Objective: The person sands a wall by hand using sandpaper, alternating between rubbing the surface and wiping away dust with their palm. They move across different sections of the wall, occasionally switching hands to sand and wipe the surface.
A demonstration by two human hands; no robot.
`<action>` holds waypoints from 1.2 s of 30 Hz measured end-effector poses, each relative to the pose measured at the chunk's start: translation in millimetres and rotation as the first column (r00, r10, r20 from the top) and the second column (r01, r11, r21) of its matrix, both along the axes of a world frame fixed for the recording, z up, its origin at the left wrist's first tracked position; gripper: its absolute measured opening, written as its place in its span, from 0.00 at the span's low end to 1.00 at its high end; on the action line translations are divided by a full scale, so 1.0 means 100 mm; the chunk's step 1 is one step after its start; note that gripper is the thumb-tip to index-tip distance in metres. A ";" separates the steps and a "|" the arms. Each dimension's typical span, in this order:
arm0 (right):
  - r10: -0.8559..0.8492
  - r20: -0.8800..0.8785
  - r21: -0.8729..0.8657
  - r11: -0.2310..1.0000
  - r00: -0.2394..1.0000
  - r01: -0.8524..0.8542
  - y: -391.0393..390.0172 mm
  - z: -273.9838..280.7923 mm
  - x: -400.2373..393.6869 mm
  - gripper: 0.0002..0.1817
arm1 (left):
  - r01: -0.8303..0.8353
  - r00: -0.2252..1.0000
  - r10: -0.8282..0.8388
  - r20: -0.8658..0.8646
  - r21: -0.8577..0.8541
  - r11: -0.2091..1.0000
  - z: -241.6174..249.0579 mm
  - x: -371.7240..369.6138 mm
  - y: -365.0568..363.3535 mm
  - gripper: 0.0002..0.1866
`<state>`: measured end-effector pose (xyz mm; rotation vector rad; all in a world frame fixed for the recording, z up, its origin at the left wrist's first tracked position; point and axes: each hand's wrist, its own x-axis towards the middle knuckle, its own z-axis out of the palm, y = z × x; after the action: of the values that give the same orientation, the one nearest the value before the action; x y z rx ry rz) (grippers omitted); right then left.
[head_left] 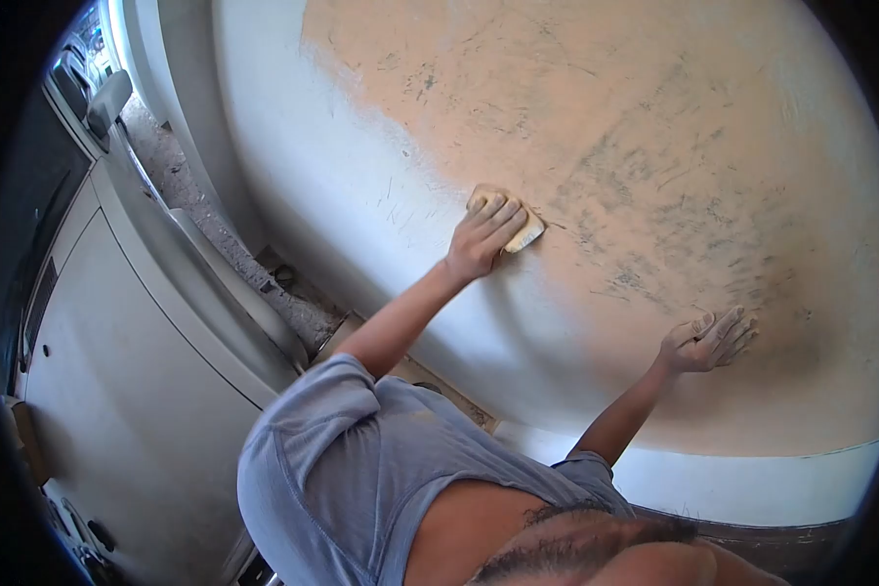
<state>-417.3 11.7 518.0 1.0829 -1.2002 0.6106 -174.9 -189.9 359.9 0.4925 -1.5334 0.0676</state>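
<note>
My left hand [488, 232] is closed around a pale yellow piece of sandpaper [525, 234], with faint print at its edge, and presses it against the wall [654, 117]. The sandpaper sits where the wall's white area meets a large tan patch full of dark scuffs and scratches. Lower on the right, my right hand [710, 339] holds nothing. Its fingers are stretched out over the dark-smudged part of the tan patch, close to the surface. Whitish dust coats the fingers of both hands.
A light-coloured car [137, 371] stands close on the left, its side mirror [109, 103] near the top. Between car and wall runs a narrow strip of rough ground [166, 156] with debris. A white band [752, 483] borders the tan patch below.
</note>
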 end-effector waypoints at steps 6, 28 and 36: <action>-0.045 0.001 0.016 0.999 0.999 0.045 0.05 0.00 -0.01 0.25 | 0.008 0.992 -0.047 -0.114 -0.320 0.947 2.34 0.24 -0.30 0.25; 0.001 -0.001 -0.010 1.000 1.000 -0.001 0.00 -0.04 -0.06 0.24 | 0.070 0.997 -0.066 0.028 -0.167 0.984 0.93 -0.26 0.13 0.25; -0.005 -0.005 -0.010 1.000 1.000 0.005 0.03 -0.01 -0.03 0.23 | 0.081 0.980 -0.129 -0.151 -0.292 0.953 2.09 -0.31 0.06 0.23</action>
<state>-420.4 14.9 517.1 1.0716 -1.1942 0.6092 -206.4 -183.5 569.0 0.1810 -1.3538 0.1577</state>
